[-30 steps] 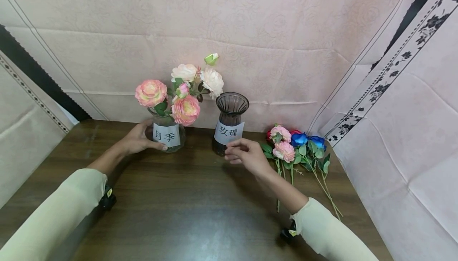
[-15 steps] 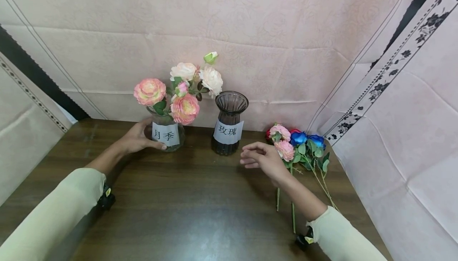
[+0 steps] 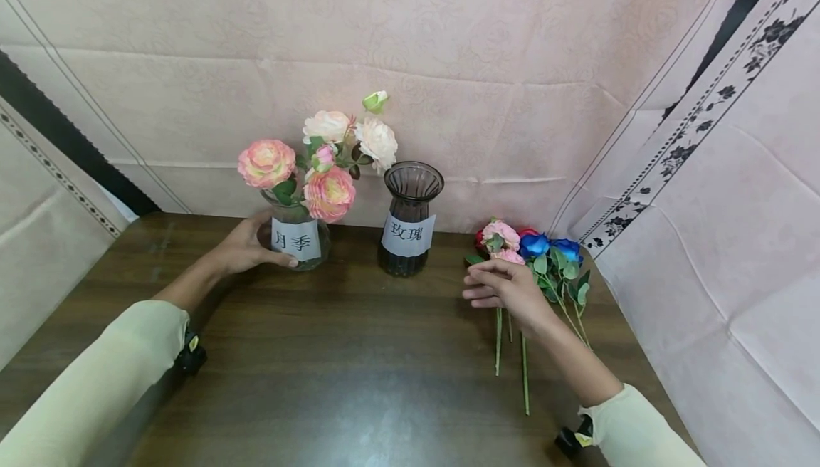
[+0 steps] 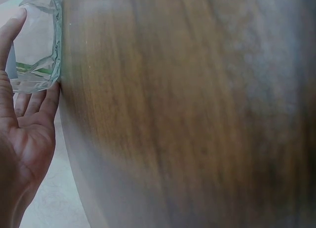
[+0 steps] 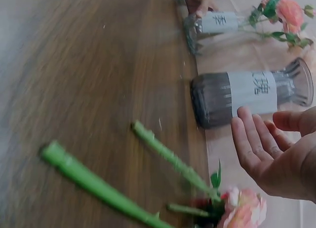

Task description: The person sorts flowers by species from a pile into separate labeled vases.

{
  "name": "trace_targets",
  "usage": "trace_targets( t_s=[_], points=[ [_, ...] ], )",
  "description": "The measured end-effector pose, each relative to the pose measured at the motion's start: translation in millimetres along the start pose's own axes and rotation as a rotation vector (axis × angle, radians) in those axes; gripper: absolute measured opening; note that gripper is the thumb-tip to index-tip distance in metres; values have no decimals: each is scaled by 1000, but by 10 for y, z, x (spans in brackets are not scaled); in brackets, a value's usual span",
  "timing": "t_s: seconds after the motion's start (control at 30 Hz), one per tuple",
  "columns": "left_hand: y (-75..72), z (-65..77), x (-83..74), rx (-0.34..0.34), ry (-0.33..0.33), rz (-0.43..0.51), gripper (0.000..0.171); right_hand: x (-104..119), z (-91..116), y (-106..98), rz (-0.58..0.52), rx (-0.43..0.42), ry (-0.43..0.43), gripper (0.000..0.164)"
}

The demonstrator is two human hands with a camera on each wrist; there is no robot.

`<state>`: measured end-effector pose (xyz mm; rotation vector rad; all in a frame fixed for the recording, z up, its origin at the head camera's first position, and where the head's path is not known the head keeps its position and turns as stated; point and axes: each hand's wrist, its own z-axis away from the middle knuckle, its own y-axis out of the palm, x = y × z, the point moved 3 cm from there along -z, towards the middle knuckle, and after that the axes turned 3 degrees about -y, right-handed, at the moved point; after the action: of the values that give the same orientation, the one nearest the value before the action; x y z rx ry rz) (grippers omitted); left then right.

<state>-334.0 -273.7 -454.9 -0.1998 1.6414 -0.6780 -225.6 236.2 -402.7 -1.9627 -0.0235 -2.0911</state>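
My left hand grips a clear glass vase, thumb in front and fingers behind, as the left wrist view also shows. Its white label bears Chinese characters. Pink and cream artificial flowers stand in it. To its right is a dark ribbed glass vase with another label and nothing rising from its mouth. Over the loose flowers hovers my right hand, fingers loosely extended and holding nothing. Below it lie pink flowers, partly covered by the hand, and blue roses.
Bare green stems point toward the front of the brown wooden table. A little red flower shows behind the pink ones. Pale patterned cloth hangs at the back and both sides.
My right hand has moved right, from in front of the dark vase to over the loose flowers. The left hand stays on the clear vase.
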Motion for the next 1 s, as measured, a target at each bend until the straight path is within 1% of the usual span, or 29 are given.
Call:
trace_targets(
  t_s=[0.23,0.43,0.57,0.67,0.8,1.0],
  points=[
    [0,3,-4,5,2,19,98,-92,127,-250,26,-46,67,43],
    [1,8,-5,6,0,22,98,-174,221,-429,75,-61,126,41],
    [-4,9,-9,6,-4,21,99,-241,277,-511,100,-56,184,39],
    [-3,9,-8,6,-6,20,100,-298,306,-556,124,-41,221,39],
    [2,9,-4,6,0,15,101,-363,319,-575,164,-18,242,39],
    [-1,10,-4,-2,1,6,102,-425,303,-499,195,-3,263,34]
  ],
)
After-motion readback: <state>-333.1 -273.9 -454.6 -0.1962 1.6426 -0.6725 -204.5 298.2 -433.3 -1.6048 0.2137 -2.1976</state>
